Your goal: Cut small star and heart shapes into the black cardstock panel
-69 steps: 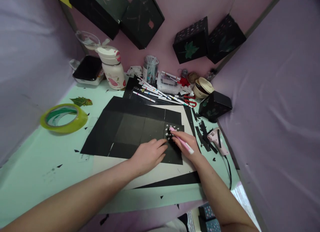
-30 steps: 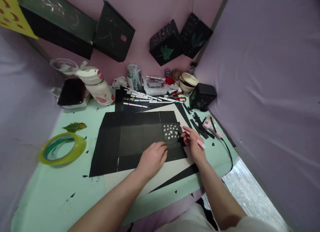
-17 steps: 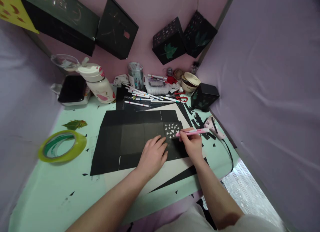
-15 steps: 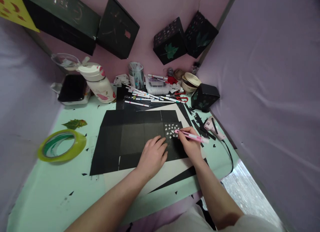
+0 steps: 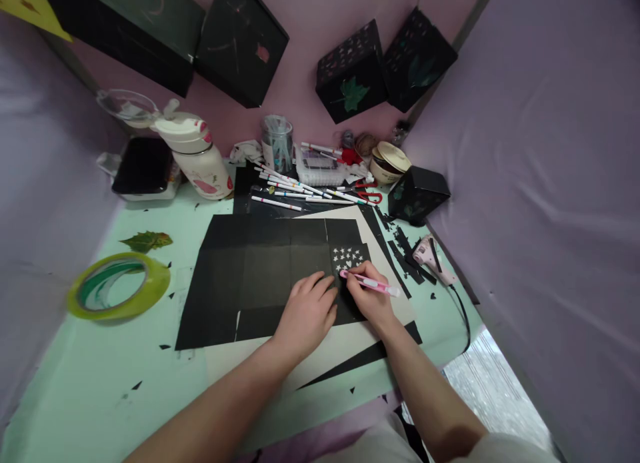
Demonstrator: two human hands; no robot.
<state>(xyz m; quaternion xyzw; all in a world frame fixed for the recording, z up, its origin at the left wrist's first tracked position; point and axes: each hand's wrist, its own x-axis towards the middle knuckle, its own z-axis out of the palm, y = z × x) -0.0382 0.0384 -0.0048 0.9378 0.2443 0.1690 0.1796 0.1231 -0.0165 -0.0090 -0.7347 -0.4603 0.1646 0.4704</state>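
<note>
Moved since half a second ago: the right hand (image 5: pixel 369 298) and its pink knife (image 5: pixel 371 284), brought down from the right edge of the star holes (image 5: pixel 347 255) to just below them, closer to the left hand (image 5: pixel 306 311).

- Right hand: closed around the pink knife, held like a pen; the tip is set on the black sheet (image 5: pixel 260 270) just beyond the fingertips.
- Left hand: open, laid flat, palm down on the black sheet, just beside the right hand.
- Black sheet: spread under both hands, over a white board (image 5: pixel 345 346).
- Glue gun (image 5: pixel 429 255): laid to the right of the right hand, apart from it.
- Markers (image 5: pixel 300 191): scattered well beyond both hands.
- Tape roll (image 5: pixel 118 294) and leaf (image 5: pixel 145 240): found far to the left of the left hand.
</note>
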